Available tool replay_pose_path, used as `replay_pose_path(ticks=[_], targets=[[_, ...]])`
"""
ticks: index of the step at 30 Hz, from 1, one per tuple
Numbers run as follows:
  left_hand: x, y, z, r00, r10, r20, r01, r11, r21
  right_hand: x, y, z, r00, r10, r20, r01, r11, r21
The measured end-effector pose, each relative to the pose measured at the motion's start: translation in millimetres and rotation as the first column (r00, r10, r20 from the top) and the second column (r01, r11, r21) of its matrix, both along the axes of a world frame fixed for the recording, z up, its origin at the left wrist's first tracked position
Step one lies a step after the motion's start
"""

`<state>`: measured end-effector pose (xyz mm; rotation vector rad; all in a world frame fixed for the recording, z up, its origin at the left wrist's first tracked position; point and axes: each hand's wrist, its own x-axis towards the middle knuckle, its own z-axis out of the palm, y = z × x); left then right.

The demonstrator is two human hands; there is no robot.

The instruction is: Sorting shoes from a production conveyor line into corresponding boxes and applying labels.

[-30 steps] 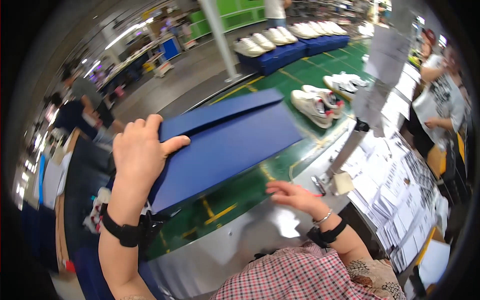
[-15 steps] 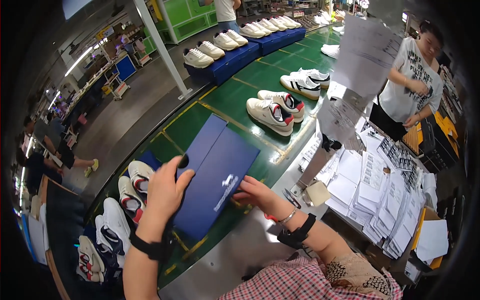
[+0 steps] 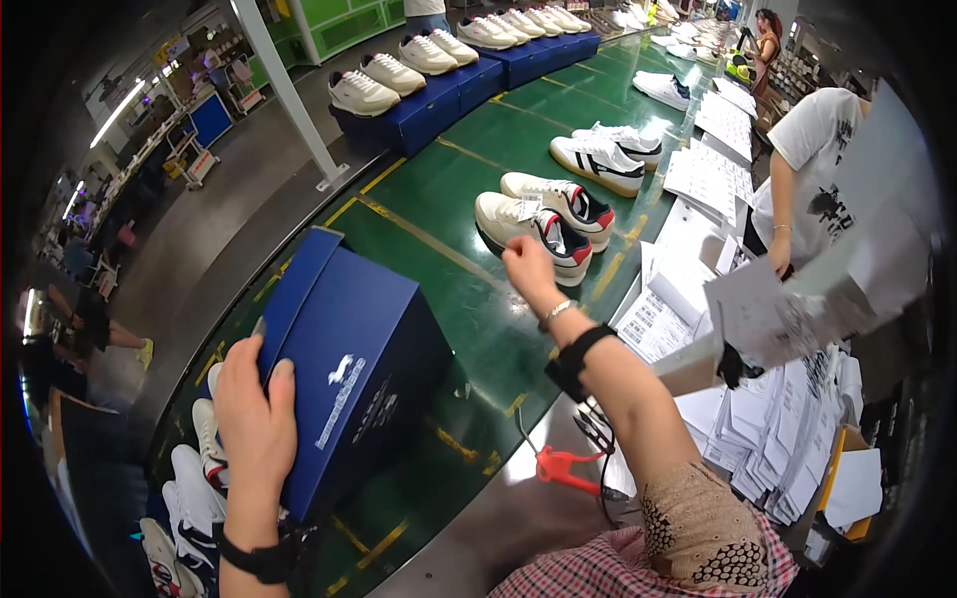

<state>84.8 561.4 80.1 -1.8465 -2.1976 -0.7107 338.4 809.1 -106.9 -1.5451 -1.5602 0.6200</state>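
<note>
My left hand [image 3: 257, 409] grips a dark blue shoebox [image 3: 344, 364] with a white print, its thumb and fingers at the lid's edge. The box is tilted over the green conveyor belt. My right hand [image 3: 531, 271] is at the near side of a pair of cream sneakers [image 3: 518, 215] with red and dark heels. Its fingers are curled, and whatever they hold is hidden behind the hand. A small white tag [image 3: 529, 206] sits on the sneakers just beyond it. Farther along the belt stands a white pair with black stripes [image 3: 596, 159].
More cream sneakers [image 3: 377, 85] stand on blue boxes [image 3: 407, 118] along the far left. Other shoes [image 3: 184, 488] lie beside the held box. A red tool [image 3: 568, 466] rests on the metal edge. Paper stacks [image 3: 763, 439] and a co-worker [image 3: 812, 159] are at right.
My right hand has let go of the box and moved forward to the cream sneakers. The shoebox, in my left hand, has shifted left. The co-worker now leans behind the hanging papers.
</note>
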Motion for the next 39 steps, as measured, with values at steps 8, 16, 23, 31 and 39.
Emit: replay_pose_path(ticks=[8,16,23,31,39], targets=[[3,-42,5,0.999,0.046,-0.029,-0.048,0.996,-0.077,9,94,-5,0.841,-0.108,0.53,0.062,0.993,0.103],[32,-37,19,0.976,-0.136,-0.167,0.115,0.984,-0.133,13,107,1,0.476,-0.002,0.879,-0.091,0.994,0.052],[38,-40,18,0.96,-0.225,-0.166,0.213,0.973,-0.086,16,85,32,0.674,-0.172,0.719,-0.204,0.892,0.404],[41,-60,16,0.89,-0.408,-0.204,0.361,0.903,-0.231,-33,-50,148,0.863,0.343,-0.371,-0.115,0.848,0.518],[82,-66,44,0.96,-0.239,0.148,0.264,0.949,-0.175,13,-171,195,0.615,0.657,-0.435,-0.616,0.745,0.255]])
